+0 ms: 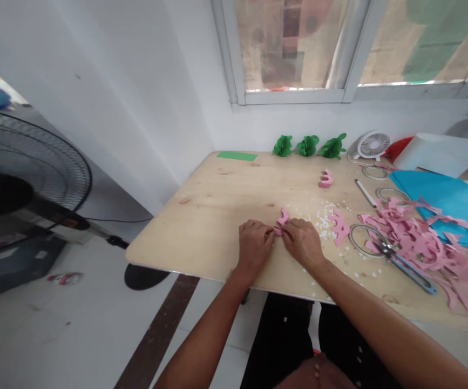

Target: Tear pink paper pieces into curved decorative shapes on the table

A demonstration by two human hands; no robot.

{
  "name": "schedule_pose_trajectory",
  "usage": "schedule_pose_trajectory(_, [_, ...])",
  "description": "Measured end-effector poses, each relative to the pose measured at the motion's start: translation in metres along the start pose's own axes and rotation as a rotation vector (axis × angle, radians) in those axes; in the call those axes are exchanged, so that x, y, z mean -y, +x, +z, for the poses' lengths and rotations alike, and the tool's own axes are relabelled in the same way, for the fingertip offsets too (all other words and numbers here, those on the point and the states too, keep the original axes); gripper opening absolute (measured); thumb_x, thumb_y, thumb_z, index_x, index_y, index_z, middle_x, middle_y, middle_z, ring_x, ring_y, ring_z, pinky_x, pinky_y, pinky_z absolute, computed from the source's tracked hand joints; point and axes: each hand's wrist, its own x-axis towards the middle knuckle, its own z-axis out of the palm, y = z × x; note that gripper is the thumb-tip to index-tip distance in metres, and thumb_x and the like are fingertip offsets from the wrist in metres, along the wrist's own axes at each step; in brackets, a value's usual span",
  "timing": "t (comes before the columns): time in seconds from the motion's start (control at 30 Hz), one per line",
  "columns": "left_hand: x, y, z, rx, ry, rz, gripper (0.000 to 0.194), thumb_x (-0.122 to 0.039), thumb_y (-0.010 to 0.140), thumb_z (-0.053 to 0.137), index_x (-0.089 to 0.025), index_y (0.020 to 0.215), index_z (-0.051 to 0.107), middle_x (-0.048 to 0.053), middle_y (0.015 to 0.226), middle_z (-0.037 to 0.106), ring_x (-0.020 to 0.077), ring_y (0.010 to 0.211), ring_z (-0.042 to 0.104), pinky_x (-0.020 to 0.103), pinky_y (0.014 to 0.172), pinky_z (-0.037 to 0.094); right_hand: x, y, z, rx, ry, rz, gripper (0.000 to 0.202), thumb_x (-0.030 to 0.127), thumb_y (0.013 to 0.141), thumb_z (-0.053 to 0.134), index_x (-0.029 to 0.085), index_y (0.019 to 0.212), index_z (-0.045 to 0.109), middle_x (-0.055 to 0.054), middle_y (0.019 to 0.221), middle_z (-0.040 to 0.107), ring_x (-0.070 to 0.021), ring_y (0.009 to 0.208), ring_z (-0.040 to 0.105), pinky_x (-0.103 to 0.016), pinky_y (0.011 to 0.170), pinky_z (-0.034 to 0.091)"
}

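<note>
Close together near the table's front, my left hand [255,243] and my right hand [303,242] both pinch a small pink paper cutout [278,231] between their fingertips. Another curved part of pink paper [283,216] shows just beyond the fingers; I cannot tell whether it is the same piece. To the right of my right hand lie loose pink cutouts [339,227] with wavy edges. Tiny white paper bits [323,219] are scattered around them. Farther back sits a small stack of curved pink cutouts [326,179].
Pink paper scraps [415,232] heap at the right, with snips [407,267] and a tape roll [365,240] beside them. Blue sheets [452,205], a white pen [365,193] and a small white fan [373,145] lie beyond. Green paper shapes [307,146] line the wall. A large fan [27,178] stands left.
</note>
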Motion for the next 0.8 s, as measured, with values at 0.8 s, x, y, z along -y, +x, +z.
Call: schedule_pose_trajectory(0.8, [-0.017,0.022,0.004,0.143,0.273,-0.233,0.02,-0.028,0.074,0.052,-0.022,0.075,0.07,0.006,0.076,0.069,0.0194,0.074,0.058,0.03,0.063,0.042,-0.001,-0.001,0.0,0.049,0.042,0.009,0.018,0.02,0.084,0.049,0.017,0.094,0.063,-0.007,0.086,0.065,-0.0205,0.081,0.051,-0.031,0.072,0.031])
